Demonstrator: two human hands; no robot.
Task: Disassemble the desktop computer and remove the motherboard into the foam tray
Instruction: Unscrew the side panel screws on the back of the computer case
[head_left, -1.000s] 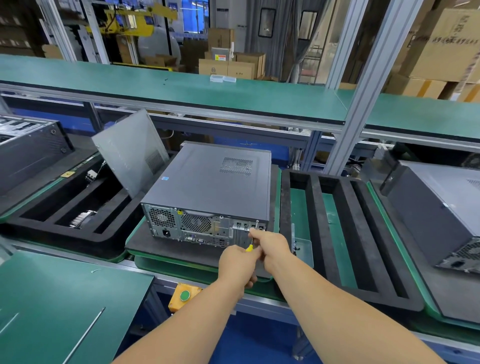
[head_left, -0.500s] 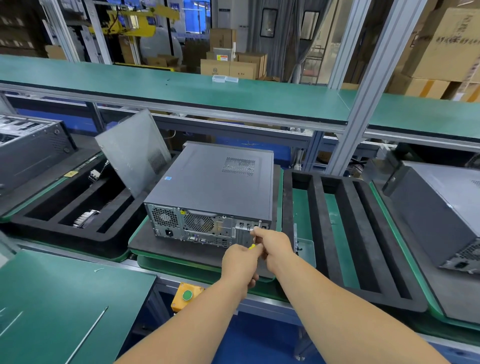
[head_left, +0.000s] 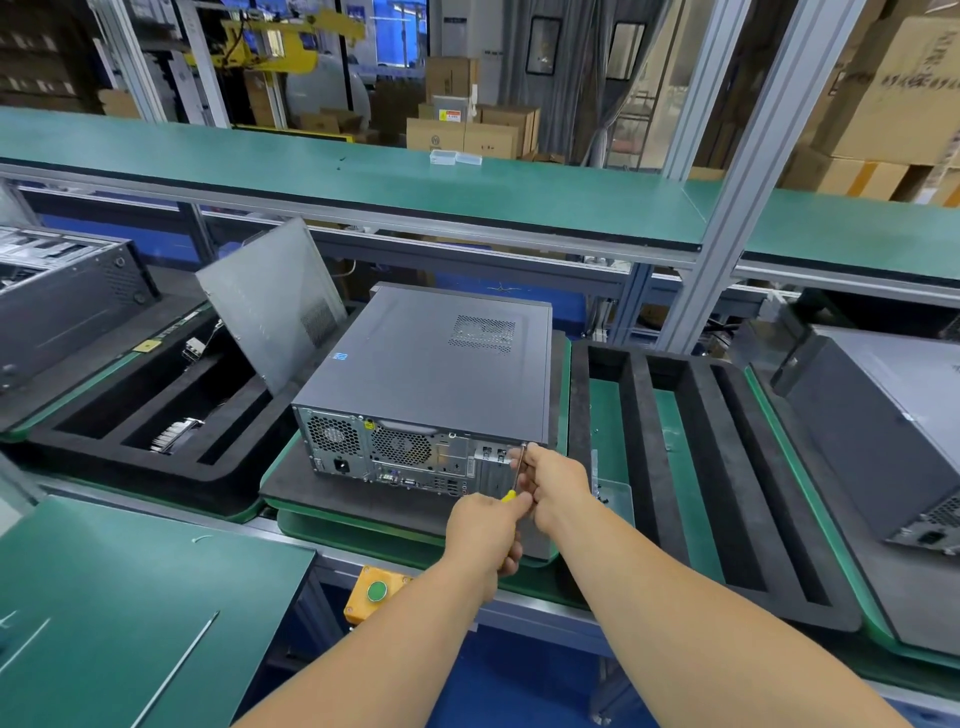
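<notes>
Your worktop (head_left: 156, 597) carries one closed desktop computer (head_left: 431, 374) on its dark pad at the middle of the front edge, rear panel toward you, cover on. No motherboard showing yet, it's sealed inside. Two foam trays flank it: the foam tray (head_left: 727, 467) on the right with bare slots, the left tray (head_left: 130, 431) holding parts and a leaning side panel (head_left: 270, 301). Two more cases sit at the far left and right edges.

Since a second ago, barely a shift: both hands are parked at the rear panel's upper right corner, so I'd say you're on the first cover screw, early days.

Your right hand (head_left: 558, 480) pinches the metal shaft up by the corner. Your left hand (head_left: 485, 530) wraps the one yellow-handled screwdriver (head_left: 511, 493), fingers curled tight around it.
</notes>
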